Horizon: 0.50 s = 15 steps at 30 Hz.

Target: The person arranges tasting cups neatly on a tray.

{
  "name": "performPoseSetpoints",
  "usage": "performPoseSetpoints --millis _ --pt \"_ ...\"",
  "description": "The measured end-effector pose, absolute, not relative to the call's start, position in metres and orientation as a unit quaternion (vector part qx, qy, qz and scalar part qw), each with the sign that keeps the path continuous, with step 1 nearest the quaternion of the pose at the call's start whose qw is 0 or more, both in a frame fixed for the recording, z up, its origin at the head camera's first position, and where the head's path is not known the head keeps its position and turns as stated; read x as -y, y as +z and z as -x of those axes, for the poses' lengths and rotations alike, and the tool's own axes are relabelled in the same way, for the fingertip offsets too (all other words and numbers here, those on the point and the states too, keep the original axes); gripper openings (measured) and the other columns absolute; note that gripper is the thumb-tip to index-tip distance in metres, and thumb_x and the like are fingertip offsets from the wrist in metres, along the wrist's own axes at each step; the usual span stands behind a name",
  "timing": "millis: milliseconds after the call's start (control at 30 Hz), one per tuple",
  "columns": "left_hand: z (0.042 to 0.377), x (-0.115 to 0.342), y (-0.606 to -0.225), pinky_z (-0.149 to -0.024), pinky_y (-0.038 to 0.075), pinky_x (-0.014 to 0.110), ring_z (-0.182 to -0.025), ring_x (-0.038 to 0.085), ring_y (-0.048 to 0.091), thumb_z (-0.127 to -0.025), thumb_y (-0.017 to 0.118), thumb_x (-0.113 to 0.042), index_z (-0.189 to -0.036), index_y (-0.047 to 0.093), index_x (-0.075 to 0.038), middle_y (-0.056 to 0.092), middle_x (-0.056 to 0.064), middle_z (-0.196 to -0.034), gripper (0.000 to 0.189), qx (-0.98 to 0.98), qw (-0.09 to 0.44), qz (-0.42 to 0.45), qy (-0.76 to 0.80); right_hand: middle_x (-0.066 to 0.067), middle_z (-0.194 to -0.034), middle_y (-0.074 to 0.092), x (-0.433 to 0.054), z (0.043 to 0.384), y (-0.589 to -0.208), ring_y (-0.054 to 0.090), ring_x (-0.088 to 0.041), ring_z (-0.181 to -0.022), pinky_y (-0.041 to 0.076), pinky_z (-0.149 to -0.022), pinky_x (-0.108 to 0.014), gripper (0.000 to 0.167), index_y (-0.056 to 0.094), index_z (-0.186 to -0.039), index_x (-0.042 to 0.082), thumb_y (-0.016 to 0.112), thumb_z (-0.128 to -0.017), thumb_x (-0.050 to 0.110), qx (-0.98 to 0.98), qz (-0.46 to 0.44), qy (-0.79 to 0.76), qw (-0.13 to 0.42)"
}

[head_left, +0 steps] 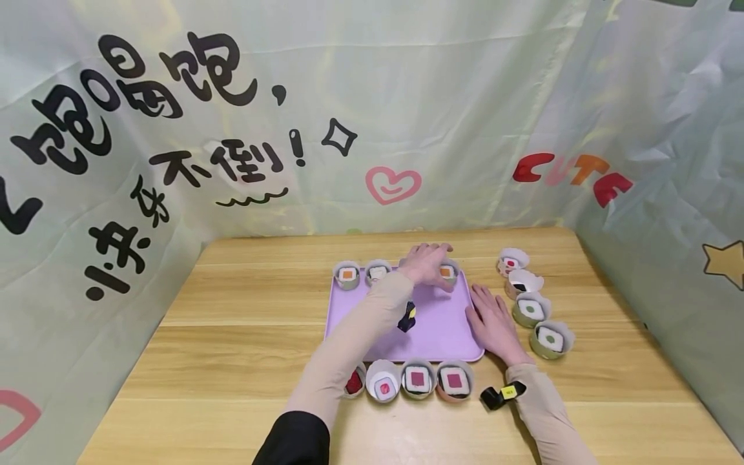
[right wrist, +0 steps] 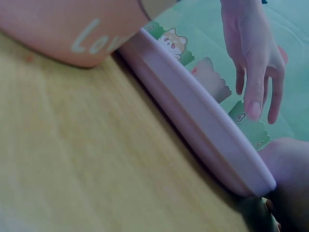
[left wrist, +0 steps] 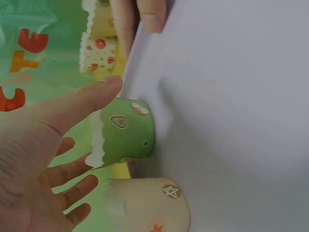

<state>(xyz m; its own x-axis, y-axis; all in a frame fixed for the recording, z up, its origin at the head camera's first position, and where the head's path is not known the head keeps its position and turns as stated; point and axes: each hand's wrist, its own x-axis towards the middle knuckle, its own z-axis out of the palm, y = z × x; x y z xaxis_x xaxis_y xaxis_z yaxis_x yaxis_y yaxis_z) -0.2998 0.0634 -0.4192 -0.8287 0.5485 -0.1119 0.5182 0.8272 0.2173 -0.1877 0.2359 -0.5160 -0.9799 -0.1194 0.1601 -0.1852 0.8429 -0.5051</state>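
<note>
My left hand reaches over the back right corner of the lilac tray. Its thumb and fingers are spread about the rim of a green avocado-print paper cup, which contains a white piece with an orange square. A beige cup stands beside it. Along the tray's back edge are more cups, including one with an orange-square piece and one with a whitish piece; my left hand partly hides the row. My right hand rests at the tray's right edge, fingers extended, thumb by the rim.
Several filled paper cups line the tray's front edge; my left sleeve partly covers the leftmost. More cups form a column on the wooden table to the right. A printed cloth hangs behind and at the sides.
</note>
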Motion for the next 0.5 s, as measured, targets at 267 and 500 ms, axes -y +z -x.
performPoseSetpoints --millis 267,500 --pt "0.294 -0.05 -0.413 -0.123 0.031 0.045 -0.144 0.027 0.042 -0.081 0.08 -0.047 -0.153 0.039 -0.021 0.048 0.004 -0.155 0.087 -0.94 0.075 -0.301 0.143 -0.031 -0.158 0.034 -0.236 0.188 -0.518 0.024 -0.048 -0.15 0.011 -0.124 -0.063 0.053 0.036 -0.151 -0.007 0.041 -0.106 0.02 0.957 -0.081 0.27 0.069" --pt "0.286 -0.031 -0.409 -0.124 0.029 0.046 -0.146 0.029 0.04 -0.084 0.078 -0.047 -0.152 0.041 -0.018 0.047 0.008 -0.156 0.083 -0.928 0.058 -0.317 0.185 -0.031 -0.157 0.035 -0.235 0.187 -0.517 0.026 -0.049 -0.149 0.013 -0.123 -0.064 0.053 0.038 -0.15 -0.008 0.041 -0.106 0.021 0.957 -0.085 0.269 0.073"
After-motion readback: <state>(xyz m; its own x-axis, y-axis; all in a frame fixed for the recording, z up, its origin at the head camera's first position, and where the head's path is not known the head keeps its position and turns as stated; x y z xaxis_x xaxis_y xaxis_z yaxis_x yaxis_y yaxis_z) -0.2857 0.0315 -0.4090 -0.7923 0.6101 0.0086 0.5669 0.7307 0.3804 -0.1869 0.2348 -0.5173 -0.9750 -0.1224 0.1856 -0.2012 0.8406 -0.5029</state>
